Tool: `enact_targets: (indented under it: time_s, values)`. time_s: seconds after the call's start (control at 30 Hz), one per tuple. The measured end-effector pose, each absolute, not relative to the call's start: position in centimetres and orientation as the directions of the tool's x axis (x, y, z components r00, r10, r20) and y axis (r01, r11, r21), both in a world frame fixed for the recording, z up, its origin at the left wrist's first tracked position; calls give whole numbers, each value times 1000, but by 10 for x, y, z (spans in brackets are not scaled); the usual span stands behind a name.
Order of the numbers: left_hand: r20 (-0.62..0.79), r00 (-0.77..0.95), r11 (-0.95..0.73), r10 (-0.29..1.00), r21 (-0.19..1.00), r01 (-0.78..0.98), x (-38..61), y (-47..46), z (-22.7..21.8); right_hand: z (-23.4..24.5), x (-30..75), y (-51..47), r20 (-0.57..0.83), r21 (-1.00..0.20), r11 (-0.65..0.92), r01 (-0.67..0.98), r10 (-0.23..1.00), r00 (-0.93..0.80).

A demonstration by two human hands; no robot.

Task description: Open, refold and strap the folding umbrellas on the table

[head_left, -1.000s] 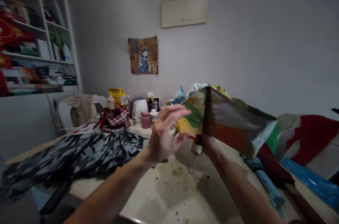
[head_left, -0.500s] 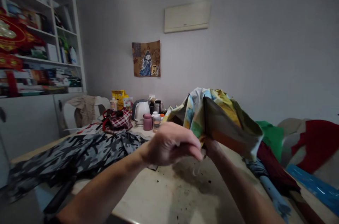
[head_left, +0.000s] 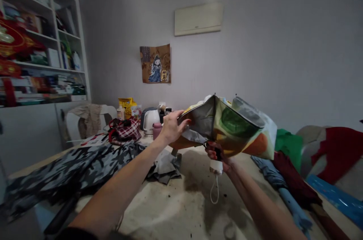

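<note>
A colourful umbrella [head_left: 236, 123], its canopy half folded with loose panels in yellow, green, orange and white, is held above the table. My right hand [head_left: 217, 153] is closed round its shaft just above the white handle [head_left: 216, 166], from which a white wrist loop [head_left: 214, 193] hangs. At the canopy's left edge, my left hand [head_left: 174, 126] pinches the fabric, fingers on top and thumb towards me. The panels hide most of the ribs and shaft.
A camouflage umbrella [head_left: 70, 168] is spread on the left of the table [head_left: 170, 209]. A checked bag [head_left: 127, 130], a kettle [head_left: 151, 121] and a pink jar [head_left: 157, 130] stand behind. Folded blue [head_left: 286, 191] and dark red [head_left: 295, 183] umbrellas lie at right.
The umbrella has turned, bringing green and orange panels round and its white handle into sight. My left hand has moved up and left from in front of it onto the canopy's edge.
</note>
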State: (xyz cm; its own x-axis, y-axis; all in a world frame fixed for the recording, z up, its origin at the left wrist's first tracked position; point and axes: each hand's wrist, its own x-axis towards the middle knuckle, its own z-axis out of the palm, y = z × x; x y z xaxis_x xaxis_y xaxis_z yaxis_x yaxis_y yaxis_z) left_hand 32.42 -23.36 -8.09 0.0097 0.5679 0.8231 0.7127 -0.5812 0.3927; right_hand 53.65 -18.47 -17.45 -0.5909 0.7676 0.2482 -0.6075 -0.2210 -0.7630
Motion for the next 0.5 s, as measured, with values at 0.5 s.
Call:
enact_targets:
  time_s: [0.5]
  values:
    - [300,536,-587,789,628,512,328,-252,-63,-168,539,-187,246,-801,-108,-589,837,-488]
